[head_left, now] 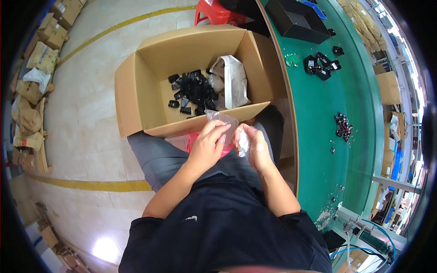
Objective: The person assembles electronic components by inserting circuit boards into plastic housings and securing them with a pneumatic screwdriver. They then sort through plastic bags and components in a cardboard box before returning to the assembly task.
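Observation:
Both of my hands are over my lap, at the near edge of an open cardboard box (154, 91). My left hand (207, 148) is closed on a clear plastic bag (223, 119), which spreads up against the box's near wall. A crumpled whitish piece of plastic (243, 144) bunches in my right hand (258, 150), whose fingers curl round it. Whether it belongs to the same bag, I cannot tell. Inside the box lies a heap of small black plastic parts (195, 91), beside a white bag (235, 84) at the right.
A green-topped bench (318, 136) runs along my right. On it are a black bin (298, 20), several black housings (321, 66), a green circuit board (292, 59) and a cluster of small parts (343, 127). A red stool (218, 12) stands beyond the box.

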The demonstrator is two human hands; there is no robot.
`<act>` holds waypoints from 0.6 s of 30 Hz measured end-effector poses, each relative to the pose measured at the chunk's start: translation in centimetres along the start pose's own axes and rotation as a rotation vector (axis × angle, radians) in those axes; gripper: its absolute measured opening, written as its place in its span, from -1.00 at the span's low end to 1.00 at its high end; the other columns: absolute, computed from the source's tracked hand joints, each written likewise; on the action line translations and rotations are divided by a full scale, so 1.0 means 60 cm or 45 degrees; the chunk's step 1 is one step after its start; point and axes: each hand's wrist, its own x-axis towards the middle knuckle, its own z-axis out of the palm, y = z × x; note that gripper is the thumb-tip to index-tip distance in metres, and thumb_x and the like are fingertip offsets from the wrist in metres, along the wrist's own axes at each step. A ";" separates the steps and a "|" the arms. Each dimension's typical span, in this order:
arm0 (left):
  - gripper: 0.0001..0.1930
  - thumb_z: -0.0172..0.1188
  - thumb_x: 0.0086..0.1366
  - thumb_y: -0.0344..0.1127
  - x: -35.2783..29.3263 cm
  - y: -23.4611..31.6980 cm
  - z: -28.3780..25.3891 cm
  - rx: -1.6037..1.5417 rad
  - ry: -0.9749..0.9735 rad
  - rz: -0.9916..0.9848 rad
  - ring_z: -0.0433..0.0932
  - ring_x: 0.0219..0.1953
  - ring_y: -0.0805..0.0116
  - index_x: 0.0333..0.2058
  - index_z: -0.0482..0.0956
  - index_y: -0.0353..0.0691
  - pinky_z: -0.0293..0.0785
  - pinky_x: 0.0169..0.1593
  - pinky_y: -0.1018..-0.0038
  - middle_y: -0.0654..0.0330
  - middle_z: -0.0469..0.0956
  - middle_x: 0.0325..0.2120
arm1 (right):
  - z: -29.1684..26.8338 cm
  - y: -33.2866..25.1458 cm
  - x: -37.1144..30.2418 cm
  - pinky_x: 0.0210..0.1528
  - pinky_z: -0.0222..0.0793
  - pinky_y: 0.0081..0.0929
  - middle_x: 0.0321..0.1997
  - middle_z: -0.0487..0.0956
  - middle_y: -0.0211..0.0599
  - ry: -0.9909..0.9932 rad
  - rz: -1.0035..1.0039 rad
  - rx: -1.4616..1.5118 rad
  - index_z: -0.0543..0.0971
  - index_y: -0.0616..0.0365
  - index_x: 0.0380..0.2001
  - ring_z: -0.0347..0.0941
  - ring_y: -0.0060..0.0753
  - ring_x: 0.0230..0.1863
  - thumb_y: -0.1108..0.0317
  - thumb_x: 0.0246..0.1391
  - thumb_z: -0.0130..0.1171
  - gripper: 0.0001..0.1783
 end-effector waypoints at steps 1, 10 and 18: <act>-0.66 0.17 0.27 -0.55 0.001 0.001 0.001 0.012 0.000 -0.010 0.59 -0.05 0.13 0.03 0.62 -0.26 0.57 -0.14 0.40 0.02 0.52 0.00 | -0.004 0.003 0.002 -0.21 0.26 -0.57 -0.35 0.44 -0.40 -0.065 -0.069 0.097 0.44 0.11 -0.28 0.35 -0.56 -0.31 0.15 0.27 -0.23 -0.69; -0.66 0.15 0.24 -0.61 0.000 -0.005 -0.001 0.056 0.041 -0.021 0.56 0.03 0.01 0.00 0.60 -0.31 0.53 0.05 0.31 -0.01 0.52 -0.01 | 0.002 0.009 -0.003 0.40 0.09 -0.31 0.32 0.23 -0.08 0.063 -0.501 -0.794 0.50 0.22 0.06 0.16 -0.22 0.39 0.55 0.22 -0.10 -0.64; -0.69 0.14 0.25 -0.62 -0.002 -0.001 0.002 -0.008 0.050 -0.014 0.56 0.05 0.01 -0.02 0.60 -0.36 0.51 0.11 0.29 -0.01 0.54 -0.01 | -0.046 0.012 0.013 0.47 -0.01 -0.30 0.46 0.21 0.03 -0.318 -0.172 -0.649 0.48 0.18 0.18 0.07 -0.13 0.52 0.49 0.32 0.05 -0.63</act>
